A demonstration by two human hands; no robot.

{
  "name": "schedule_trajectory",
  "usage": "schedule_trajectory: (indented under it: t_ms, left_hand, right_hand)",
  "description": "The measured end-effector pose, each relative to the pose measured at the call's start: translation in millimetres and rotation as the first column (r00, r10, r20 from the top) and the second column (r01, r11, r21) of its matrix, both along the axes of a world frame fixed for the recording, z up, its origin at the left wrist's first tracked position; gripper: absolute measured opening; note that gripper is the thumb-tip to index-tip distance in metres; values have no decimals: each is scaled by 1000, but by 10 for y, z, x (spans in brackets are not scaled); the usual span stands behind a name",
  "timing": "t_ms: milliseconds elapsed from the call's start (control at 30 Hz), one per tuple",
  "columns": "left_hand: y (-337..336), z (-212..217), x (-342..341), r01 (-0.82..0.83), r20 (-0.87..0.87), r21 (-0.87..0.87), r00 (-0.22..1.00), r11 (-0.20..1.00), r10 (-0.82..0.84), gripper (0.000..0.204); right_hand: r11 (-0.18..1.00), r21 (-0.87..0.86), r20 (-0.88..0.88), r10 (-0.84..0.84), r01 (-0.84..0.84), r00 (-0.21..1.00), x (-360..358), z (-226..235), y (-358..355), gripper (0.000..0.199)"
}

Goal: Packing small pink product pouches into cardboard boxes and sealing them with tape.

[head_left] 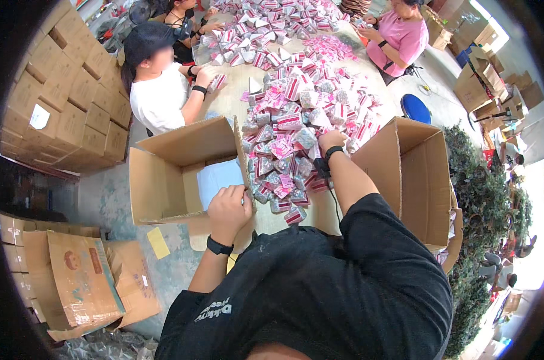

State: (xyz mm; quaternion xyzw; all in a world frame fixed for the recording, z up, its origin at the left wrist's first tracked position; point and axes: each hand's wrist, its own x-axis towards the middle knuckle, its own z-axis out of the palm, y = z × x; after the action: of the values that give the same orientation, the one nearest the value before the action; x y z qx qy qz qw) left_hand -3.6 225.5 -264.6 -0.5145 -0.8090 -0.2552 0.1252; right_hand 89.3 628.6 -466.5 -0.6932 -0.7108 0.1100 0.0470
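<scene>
Reaching forward, the right hand (331, 141) lies knuckles-up on the heap of pink-and-white packets (296, 126) spread over the bench (236, 90); its fingers are buried among them, so I cannot tell whether they have closed on any. Nearer the body, the left hand (229, 207) curls closed on the near flap of the open carton (185, 174), which sits just left of the heap. Packets lie ahead and to the right of the carton, closest to the right hand

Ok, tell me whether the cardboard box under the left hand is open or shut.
Open. The cardboard box has its flaps standing up, the left hand rests on its near flap edge, and a pale sheet shows inside.
</scene>
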Motion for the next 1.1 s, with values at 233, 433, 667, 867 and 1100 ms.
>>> schedule_trajectory:
  t_ms: [233,433,667,867,1100]
  left_hand:
    - [-67,-71,-64,-71,-16,5,997,997,71,7]
    - [-13,-113,-99,-59,-38,-1,998,998,59,7]
    - [34,-74,-89,-30,-47,-24,998,999,29,7]
    - [37,-50,-75,-35,-34,-19,999,999,34,13]
    - [20,-123,-136,-24,-66,-44,998,999,21,13]
  right_hand:
    - [750,3,203,647,-661,735,211,1185,-13,21]
    - [902,120,-535,411,-415,738,350,2350,-409,19]
    - [846,413,-766,523,-338,373,1246,4331,-1077,26]
    - [758,650,-628,572,-47,528,2532,5010,-1047,27]
    - [917,295,-536,391,-268,748,3155,4354,-913,46]
